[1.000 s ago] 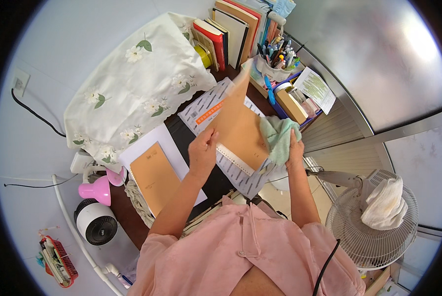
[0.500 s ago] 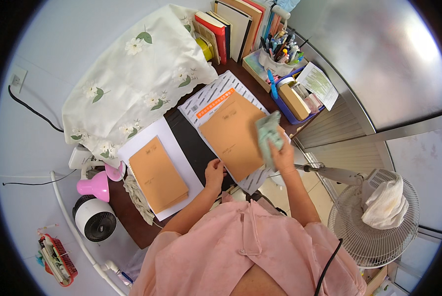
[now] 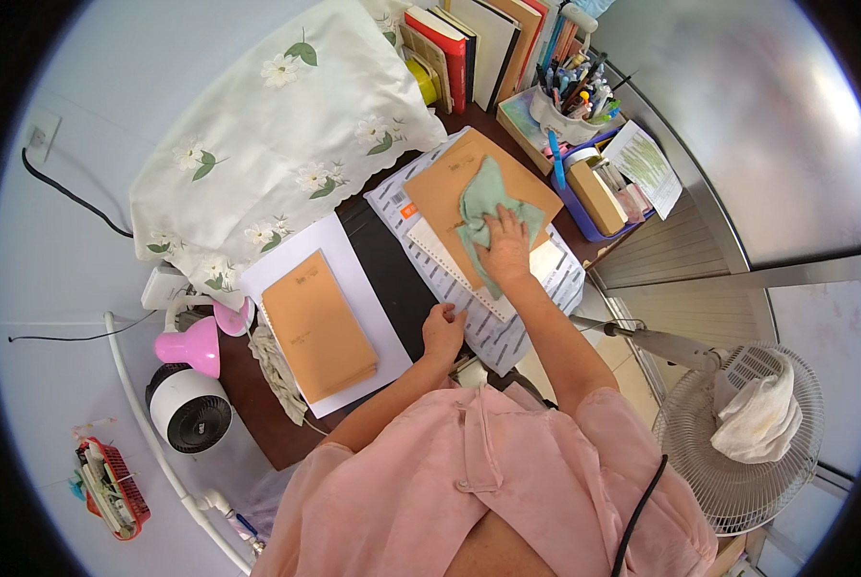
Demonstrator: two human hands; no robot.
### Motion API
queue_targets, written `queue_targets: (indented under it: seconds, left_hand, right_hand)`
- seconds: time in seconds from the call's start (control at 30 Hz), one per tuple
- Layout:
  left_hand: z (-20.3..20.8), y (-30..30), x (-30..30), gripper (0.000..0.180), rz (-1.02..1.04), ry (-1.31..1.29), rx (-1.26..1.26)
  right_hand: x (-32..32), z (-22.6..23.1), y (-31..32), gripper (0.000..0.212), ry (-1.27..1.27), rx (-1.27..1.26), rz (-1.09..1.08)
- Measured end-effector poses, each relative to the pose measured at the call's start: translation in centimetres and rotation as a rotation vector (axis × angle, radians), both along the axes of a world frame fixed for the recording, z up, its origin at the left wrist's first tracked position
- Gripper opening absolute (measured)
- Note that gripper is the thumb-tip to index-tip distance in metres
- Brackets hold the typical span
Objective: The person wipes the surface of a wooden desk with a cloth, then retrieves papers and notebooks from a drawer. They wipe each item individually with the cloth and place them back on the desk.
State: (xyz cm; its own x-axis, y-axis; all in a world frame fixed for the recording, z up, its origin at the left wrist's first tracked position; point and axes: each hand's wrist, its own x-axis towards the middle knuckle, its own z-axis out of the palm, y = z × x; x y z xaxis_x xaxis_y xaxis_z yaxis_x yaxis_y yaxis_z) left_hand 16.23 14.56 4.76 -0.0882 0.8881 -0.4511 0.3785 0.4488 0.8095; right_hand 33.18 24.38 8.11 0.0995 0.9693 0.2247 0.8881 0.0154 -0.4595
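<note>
My right hand point(image 3: 505, 252) presses a crumpled green cloth point(image 3: 486, 192) onto a tan notebook cover point(image 3: 452, 165), with its fingers bent over the cloth. The cover lies askew at the far end of a white, grey-striped package point(image 3: 517, 348). Below the cover, a white strip with a row of holes point(image 3: 447, 260) shows. My left hand point(image 3: 443, 332) rests by the near end of a black panel point(image 3: 384, 274), its fingers curled in; whatever they may hold is hidden. Left of the panel, a small stack of tan notebooks point(image 3: 317, 332) lies on white paper point(image 3: 291, 255).
Behind stand a flower-patterned cloth cover point(image 3: 257, 125), upright books point(image 3: 455, 58), a pen holder point(image 3: 565, 120) and a blue basket point(image 3: 584, 216). A pink lamp point(image 3: 190, 346) and a small fan point(image 3: 190, 413) are at left. A standing fan point(image 3: 748, 490) is at right.
My right hand and the green cloth have moved left onto the cover's middle. The tan cover has shifted away from me, exposing the holed strip. The head view has shifted slightly.
</note>
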Motion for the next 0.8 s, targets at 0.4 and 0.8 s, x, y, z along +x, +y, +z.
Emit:
queue_targets:
  seconds: [0.4,0.8]
  left_hand:
    - [1.5,9.5,1.2,0.045,0.047,0.282,0.138]
    - [4.0,10.5,3.6,0.046,0.029,0.376,0.01]
  right_hand:
    - [1.1,2.7,-7.5,0.047,0.386,-0.095,-0.114]
    - [-2.5,-0.1,7.0,0.054,-0.034,-0.069,0.176]
